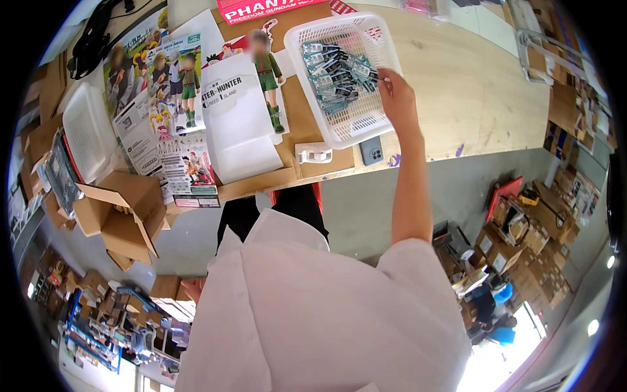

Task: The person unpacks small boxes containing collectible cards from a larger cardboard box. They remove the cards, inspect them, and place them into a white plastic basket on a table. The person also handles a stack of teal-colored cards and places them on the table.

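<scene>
While over a white basket, near a phone, right hand at packets, left hand apart, hands' grip unclear.

Workshop, wooden worktable, stacked cartons

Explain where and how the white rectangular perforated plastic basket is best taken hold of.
Likely by the rim of the basket, midway along both long sides: the left hand coming from the left, the right hand from the right. Small teal-and-black packets lie piled inside, so opposite grips should keep it level; the blue-grey rectangular phone crowds its near edge.
</scene>
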The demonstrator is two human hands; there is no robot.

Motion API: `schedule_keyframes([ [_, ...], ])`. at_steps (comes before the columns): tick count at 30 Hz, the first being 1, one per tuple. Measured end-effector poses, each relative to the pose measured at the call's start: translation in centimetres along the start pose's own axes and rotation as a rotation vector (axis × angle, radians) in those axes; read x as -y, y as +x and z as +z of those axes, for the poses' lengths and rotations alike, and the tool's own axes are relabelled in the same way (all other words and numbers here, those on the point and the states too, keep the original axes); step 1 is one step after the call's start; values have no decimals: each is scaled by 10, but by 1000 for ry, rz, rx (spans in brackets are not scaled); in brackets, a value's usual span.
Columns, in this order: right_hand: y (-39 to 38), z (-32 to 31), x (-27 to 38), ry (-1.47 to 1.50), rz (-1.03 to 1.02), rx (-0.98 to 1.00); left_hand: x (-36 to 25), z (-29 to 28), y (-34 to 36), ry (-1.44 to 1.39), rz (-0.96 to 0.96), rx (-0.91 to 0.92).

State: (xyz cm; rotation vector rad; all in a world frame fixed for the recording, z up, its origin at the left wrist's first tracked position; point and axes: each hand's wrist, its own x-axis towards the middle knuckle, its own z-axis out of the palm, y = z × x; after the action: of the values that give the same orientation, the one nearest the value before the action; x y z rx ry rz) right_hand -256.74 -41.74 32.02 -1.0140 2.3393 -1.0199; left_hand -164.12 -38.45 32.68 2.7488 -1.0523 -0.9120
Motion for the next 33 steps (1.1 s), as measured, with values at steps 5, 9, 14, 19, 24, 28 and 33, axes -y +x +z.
schedule_keyframes([
  [5, 102, 36, -34, -278, -232, 208, 5, 43, -72, -359, -321, -37],
  [9, 134, 72, -58, -252, -263, 352, -21, 42, -112, -496, -392, -37],
  [14, 140, 95, -64, -241, -208, 417, -13, 49, -134, -522, -425, -1],
  [19, 140, 104, -65, -340, -202, 414, 38, 46, -136, -595, -378, 117],
  [24, 134, 105, -48, -508, -154, 405, 41, 57, -144, -597, -367, 133],
  [28, 132, 112, -51, -573, -163, 390, 25, 61, -146, -607, -368, 124],
  [33, 130, 120, -65, -547, -148, 357, 23, 56, -147, -584, -359, 160],
])
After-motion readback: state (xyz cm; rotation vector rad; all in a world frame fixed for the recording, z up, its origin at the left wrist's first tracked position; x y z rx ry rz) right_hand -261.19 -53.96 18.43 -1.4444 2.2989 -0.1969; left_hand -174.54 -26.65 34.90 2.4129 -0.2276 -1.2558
